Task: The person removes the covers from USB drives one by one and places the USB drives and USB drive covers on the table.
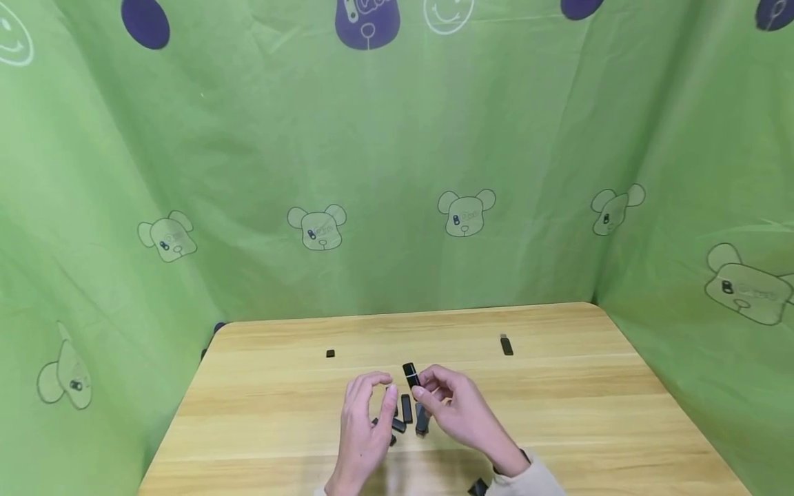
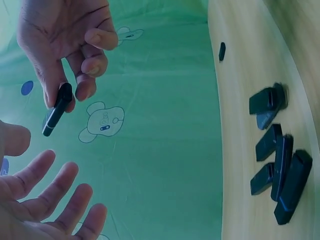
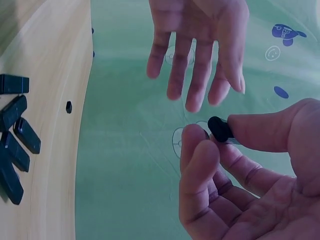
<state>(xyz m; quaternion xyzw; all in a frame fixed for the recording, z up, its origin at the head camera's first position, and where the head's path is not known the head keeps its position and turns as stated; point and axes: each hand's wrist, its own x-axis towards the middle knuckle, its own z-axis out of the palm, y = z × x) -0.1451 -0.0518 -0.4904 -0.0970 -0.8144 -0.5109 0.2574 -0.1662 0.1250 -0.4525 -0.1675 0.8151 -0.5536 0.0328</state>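
My right hand [image 1: 459,410] pinches a black USB flash drive [image 1: 411,374] between thumb and forefinger, above the table. A thin light band crosses the drive, also visible in the left wrist view. My left hand [image 1: 366,420] is held just to the left with relaxed, spread fingers; it holds nothing and stays apart from the drive. In the right wrist view the drive [image 3: 218,128] shows end-on at the thumb tip. Below the hands lies a loose group of several dark USB flash drives [image 1: 406,408], partly hidden by the left hand.
On the wooden table [image 1: 260,386], a small black cap-like piece [image 1: 330,353] lies back left. An uncapped USB flash drive [image 1: 506,345] lies back right. Another dark object [image 1: 478,488] sits by the right sleeve [image 1: 527,481]. Green printed curtains [image 1: 397,138] enclose the back and sides.
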